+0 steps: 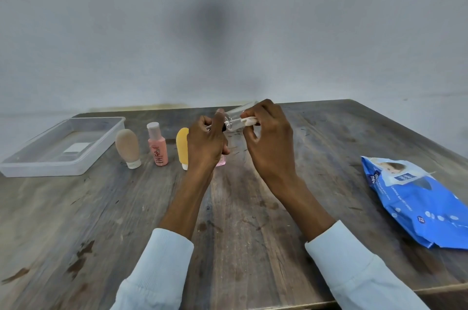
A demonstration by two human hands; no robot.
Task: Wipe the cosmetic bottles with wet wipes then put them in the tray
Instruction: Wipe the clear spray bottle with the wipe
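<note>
Above the middle of the table I hold a clear bottle [238,117] tilted, its top end gripped by my left hand [206,142]. My right hand [268,137] presses a folded white wet wipe [249,121] against the bottle's side. On the table to the left stand a beige tube [128,147], a pink bottle with a pale cap [157,145] and a yellow tube [182,147]. A small pink bottle [221,160] shows partly behind my left hand. The clear plastic tray [76,157] sits at the far left, holding no bottles.
A blue pack of wet wipes [415,198] lies on the right side of the wooden table [238,221]. A grey wall rises close behind the table's far edge. The table's near edge runs at the lower right.
</note>
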